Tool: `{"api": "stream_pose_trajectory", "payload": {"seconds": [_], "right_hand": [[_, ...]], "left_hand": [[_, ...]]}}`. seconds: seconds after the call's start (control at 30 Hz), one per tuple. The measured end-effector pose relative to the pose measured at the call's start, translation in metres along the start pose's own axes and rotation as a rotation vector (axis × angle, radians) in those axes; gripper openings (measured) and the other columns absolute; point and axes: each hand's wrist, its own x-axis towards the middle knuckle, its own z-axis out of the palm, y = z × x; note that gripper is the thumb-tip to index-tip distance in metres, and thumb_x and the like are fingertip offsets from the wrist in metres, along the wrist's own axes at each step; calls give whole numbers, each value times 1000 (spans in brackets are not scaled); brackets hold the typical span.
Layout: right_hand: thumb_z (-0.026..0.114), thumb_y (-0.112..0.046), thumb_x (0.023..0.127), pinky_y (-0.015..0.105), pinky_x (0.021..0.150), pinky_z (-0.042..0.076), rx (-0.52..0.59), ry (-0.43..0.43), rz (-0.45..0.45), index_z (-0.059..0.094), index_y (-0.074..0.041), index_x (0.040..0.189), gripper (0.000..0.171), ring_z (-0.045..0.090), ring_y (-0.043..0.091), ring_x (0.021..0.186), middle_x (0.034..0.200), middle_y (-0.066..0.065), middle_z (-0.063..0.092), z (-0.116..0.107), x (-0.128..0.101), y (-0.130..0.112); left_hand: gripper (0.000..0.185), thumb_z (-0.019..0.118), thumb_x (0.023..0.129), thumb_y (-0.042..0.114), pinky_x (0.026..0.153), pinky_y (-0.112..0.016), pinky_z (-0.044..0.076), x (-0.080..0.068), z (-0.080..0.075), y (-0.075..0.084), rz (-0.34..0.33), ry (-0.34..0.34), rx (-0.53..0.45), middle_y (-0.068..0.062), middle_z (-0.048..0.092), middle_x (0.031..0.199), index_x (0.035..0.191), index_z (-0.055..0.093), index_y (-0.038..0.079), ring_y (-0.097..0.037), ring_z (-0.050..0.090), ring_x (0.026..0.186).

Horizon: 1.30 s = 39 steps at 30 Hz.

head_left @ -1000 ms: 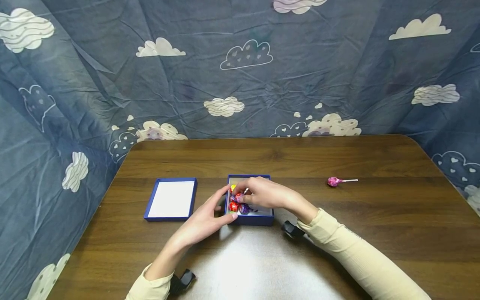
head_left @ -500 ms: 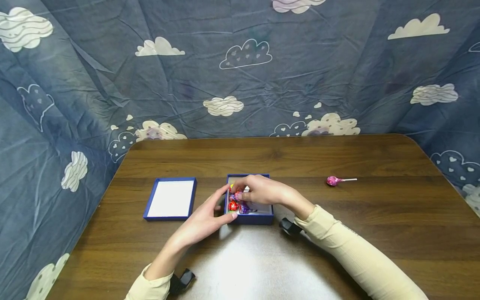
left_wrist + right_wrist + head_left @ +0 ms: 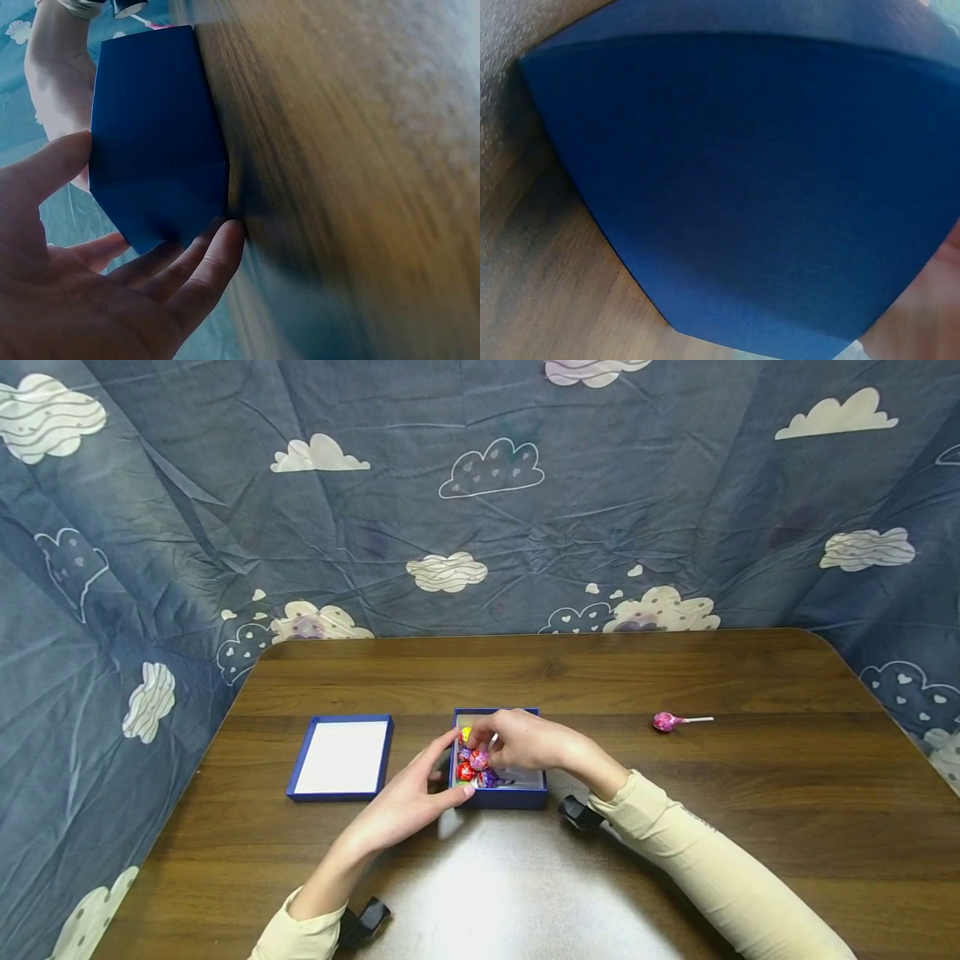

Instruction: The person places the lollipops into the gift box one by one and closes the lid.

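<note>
A shallow blue box (image 3: 501, 798) stands mid-table, holding several lollipops in bright wrappers. My left hand (image 3: 408, 802) spreads around its near left corner, fingers along the left wall and thumb at the front. In the left wrist view the thumb touches the box's (image 3: 154, 112) rim and the fingertips lie low against its wall. My right hand (image 3: 525, 742) reaches inside, thumb and fingertips around a pink lollipop (image 3: 479, 761); the hand partly covers it. Nearby lie a red lollipop (image 3: 465, 772), a purple one (image 3: 488, 779) and a yellow one (image 3: 466, 734). The right wrist view shows mostly the box's wall (image 3: 742, 180).
Left of the box lies a blue lid (image 3: 339, 757) with its white inside facing up. Another pink lollipop (image 3: 666, 722) with a white stick lies on the wooden table (image 3: 750, 827) at the right. A cloud-patterned cloth (image 3: 360, 552) hangs behind.
My right thumb has shifted slightly right, and more of the pink lollipop shows under the fingertips. The left hand, box and lid stay in place.
</note>
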Motion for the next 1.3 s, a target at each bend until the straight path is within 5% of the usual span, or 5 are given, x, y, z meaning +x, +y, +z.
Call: {"api": "stream_pose_trajectory", "payload": {"seconds": [0.93,1.3], "right_hand": [[56,15,78,24,76,52,14,47,-59,69,-1,103,32,66,18,90,96,7,69,-4,-1,5],[59,9,89,33,82,51,-11,146,-112,70,-2,105,22,66,22,90,95,6,71,-15,-8,3]], "left_hand": [[75,71,91,35,97,-55,42,0,0,-1,17,-13,7,0,32,156,154,32,27,-33,53,121],[74,69,92,33,98,-55,41,1,0,-1,3,-27,17,-2,32,156,155,31,28,-33,52,123]]}}
